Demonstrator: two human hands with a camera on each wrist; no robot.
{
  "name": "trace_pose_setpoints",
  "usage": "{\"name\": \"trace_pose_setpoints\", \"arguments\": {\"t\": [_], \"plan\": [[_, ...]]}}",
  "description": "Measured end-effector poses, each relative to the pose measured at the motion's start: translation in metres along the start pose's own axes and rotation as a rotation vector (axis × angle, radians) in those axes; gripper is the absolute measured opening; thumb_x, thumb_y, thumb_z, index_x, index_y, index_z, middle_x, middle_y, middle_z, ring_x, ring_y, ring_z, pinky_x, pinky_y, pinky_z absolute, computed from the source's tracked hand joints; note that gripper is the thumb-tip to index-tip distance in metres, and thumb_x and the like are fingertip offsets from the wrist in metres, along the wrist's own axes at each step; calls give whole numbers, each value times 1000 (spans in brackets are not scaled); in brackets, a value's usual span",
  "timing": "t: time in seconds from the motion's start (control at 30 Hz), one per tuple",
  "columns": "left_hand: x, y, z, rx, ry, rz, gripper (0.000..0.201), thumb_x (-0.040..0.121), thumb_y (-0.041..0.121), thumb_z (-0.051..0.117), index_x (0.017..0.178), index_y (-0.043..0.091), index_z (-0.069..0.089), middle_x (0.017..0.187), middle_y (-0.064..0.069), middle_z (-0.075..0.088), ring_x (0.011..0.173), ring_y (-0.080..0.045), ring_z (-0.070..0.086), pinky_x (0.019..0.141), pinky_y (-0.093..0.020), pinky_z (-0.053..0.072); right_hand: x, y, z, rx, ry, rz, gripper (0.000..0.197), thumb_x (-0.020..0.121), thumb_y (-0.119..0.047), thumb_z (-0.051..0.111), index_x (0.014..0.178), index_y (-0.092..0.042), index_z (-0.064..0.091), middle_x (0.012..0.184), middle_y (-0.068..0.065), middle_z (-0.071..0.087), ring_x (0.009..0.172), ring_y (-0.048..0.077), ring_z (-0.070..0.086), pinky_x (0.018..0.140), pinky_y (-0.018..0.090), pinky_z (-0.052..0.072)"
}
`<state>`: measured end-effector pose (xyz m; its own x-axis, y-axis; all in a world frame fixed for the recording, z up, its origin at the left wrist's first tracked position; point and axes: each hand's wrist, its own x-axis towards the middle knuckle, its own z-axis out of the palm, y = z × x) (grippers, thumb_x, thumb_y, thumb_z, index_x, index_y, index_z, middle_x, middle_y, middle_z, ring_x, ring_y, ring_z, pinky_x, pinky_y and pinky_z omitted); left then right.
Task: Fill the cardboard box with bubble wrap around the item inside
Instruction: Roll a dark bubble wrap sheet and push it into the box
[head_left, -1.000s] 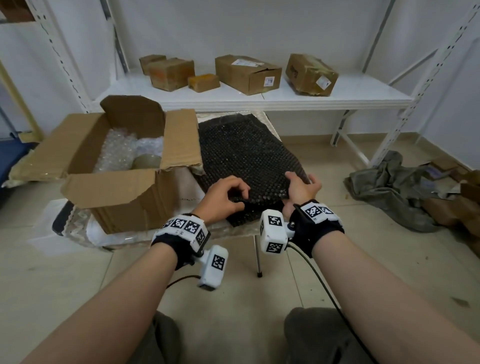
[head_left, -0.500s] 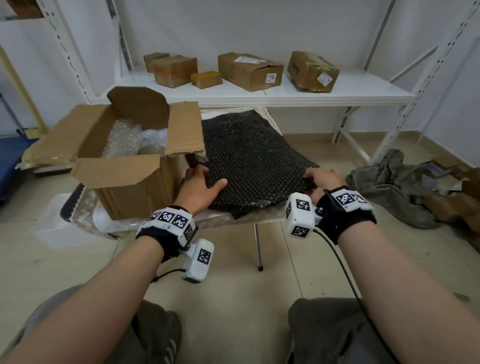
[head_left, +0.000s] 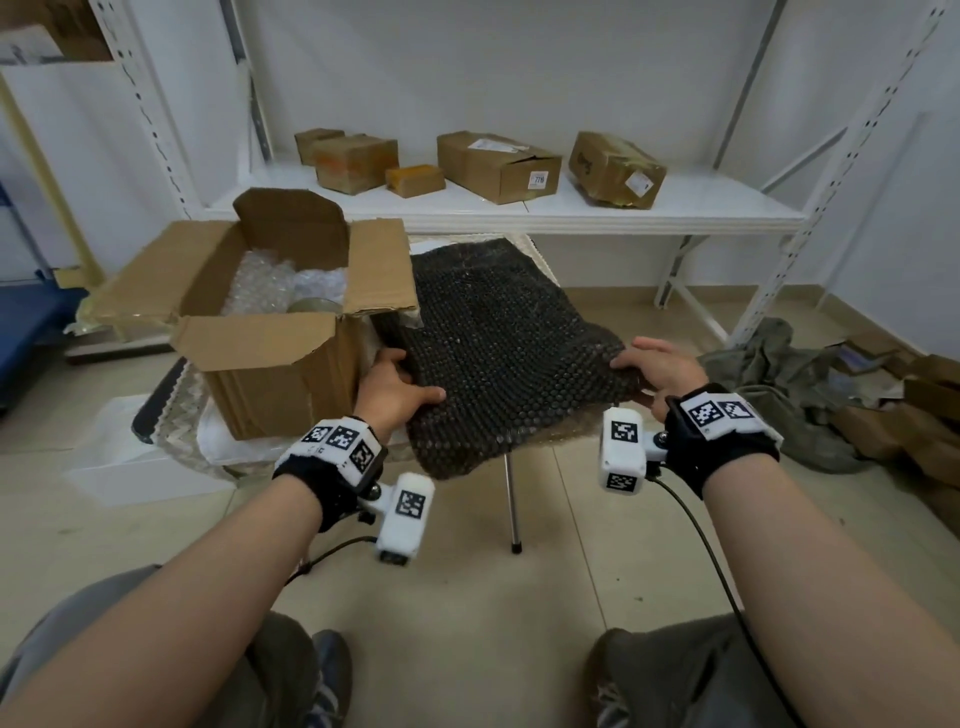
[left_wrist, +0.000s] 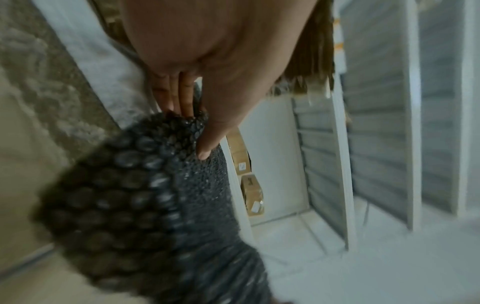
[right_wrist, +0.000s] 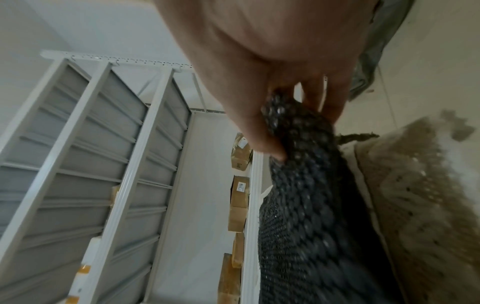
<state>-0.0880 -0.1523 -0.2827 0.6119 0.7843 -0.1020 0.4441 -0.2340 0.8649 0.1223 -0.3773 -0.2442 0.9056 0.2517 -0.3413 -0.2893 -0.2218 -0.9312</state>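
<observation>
A sheet of black bubble wrap (head_left: 498, 343) lies spread on a small table, its near edge hanging over. My left hand (head_left: 397, 382) pinches its near left corner, thumb on top and fingers underneath, as the left wrist view shows on the black bubble wrap (left_wrist: 166, 185). My right hand (head_left: 657, 366) pinches the near right corner of the black bubble wrap (right_wrist: 306, 185). To the left stands the open cardboard box (head_left: 270, 358), flaps up, holding clear bubble wrap (head_left: 270, 283) and a round item (head_left: 314, 305) that is mostly hidden.
A white shelf (head_left: 519, 208) behind carries several closed cardboard boxes. A grey cloth (head_left: 779, 379) and flattened cardboard lie on the floor at right. The table stands on a thin metal leg (head_left: 511, 499). My knees fill the bottom of the head view.
Both hands moved apart from the middle of the sheet's near edge to its two near corners and now pinch them. The sheet lies wider and flatter.
</observation>
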Motion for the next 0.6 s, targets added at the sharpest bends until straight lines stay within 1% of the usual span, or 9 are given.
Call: {"name": "trace_pose_setpoints", "arguments": {"t": [0.07, 0.1, 0.13, 0.17, 0.23, 0.27, 0.37, 0.5, 0.6], "plan": [[0, 2, -3, -229, -28, -81, 77, 79, 17, 82, 144, 15, 40, 130, -7, 58, 118, -28, 59, 101, -39, 48, -8, -3, -1, -131, -125, 31, 29, 83, 2, 68, 105, -16, 65, 100, 11, 64, 94, 24, 60, 92, 41, 51], [0, 3, -4, -296, -32, -97, 73, 81, 12, 79, 143, 18, 42, 132, -9, 58, 115, -28, 60, 98, -41, 50, -9, -3, -1, -173, -162, 45, 24, 85, -3, 69, 107, -12, 66, 100, 11, 65, 92, 23, 60, 88, 39, 52], [0, 5, -5, -319, -29, -94, 70, 83, 7, 76, 142, 22, 43, 131, -10, 58, 112, -27, 60, 92, -41, 53, -9, -2, -1, -206, -175, 45, 20, 84, -11, 71, 104, -9, 67, 100, 11, 66, 88, 21, 61, 81, 35, 53], [-1, 6, -6, -311, -28, -82, 67, 84, 0, 72, 140, 25, 44, 130, -9, 58, 107, -25, 60, 83, -37, 55, -12, -2, -1, -229, -160, 49, 23, 83, -22, 73, 100, -7, 67, 98, 12, 68, 84, 21, 62, 75, 33, 53], [-3, 8, -7, -272, -33, -54, 64, 85, -9, 61, 136, 27, 49, 124, -7, 56, 92, -17, 58, 64, -27, 50, -9, 1, -3, -221, -110, 42, 42, 76, -40, 74, 101, -7, 67, 99, 12, 70, 86, 23, 63, 74, 32, 52], [-5, 10, -8, -261, -42, -47, 61, 86, -12, 56, 133, 26, 52, 121, -8, 57, 86, -14, 57, 60, -26, 49, -6, 2, -5, -206, -93, 34, 47, 74, -42, 74, 104, -7, 66, 101, 11, 70, 92, 24, 64, 74, 32, 50], [-9, 13, -9, -258, -95, -19, 56, 85, -14, 50, 125, 23, 62, 119, -7, 60, 86, -13, 59, 62, -25, 51, 7, 5, -8, -153, -122, -3, 49, 68, -33, 76, 109, -10, 62, 109, 8, 69, 97, 23, 65, 70, 33, 49], [-9, 17, -9, -253, -134, 52, 54, 82, -14, 51, 120, 23, 65, 120, -2, 59, 96, -9, 57, 68, -22, 49, -5, -2, -2, -78, -201, -84, 31, 90, -9, 66, 117, -19, 56, 98, 7, 62, 81, 17, 59, 61, 28, 46], [-10, 19, -11, -273, -162, 80, 52, 82, -15, 52, 117, 21, 66, 122, -2, 59, 100, -11, 58, 73, -25, 52, -9, -2, 2, -36, -256, -141, 37, 92, 2, 61, 124, -17, 58, 105, 7, 63, 81, 16, 61, 60, 25, 48]]}}
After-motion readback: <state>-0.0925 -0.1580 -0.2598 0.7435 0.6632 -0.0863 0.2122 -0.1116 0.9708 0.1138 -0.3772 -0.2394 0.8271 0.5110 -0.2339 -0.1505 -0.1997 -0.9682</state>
